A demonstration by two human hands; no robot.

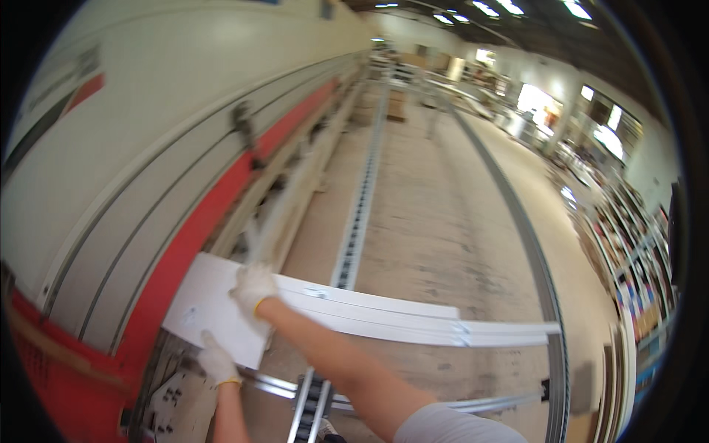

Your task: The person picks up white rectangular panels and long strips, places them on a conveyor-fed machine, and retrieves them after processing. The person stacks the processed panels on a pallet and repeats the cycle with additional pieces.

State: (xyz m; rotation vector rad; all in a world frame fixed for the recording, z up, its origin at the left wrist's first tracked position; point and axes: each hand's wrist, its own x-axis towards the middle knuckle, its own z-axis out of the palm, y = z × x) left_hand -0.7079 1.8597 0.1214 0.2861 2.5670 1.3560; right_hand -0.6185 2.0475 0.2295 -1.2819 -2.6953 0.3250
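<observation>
Gloved hands (255, 286) (217, 362) apart on white panel (209, 292), grip unclear, rack (642, 251) at right holding blurred pieces (619, 221)

Bit of the white panel (214, 292) is hidden under the right hand (253, 288), and its fingers are pretty smeared by blur, ngl. Left forearm (230, 419) and grey sleeve (454, 427) are cut off by the lower edge, shelf contents (642, 303) can't really be made out
</observation>
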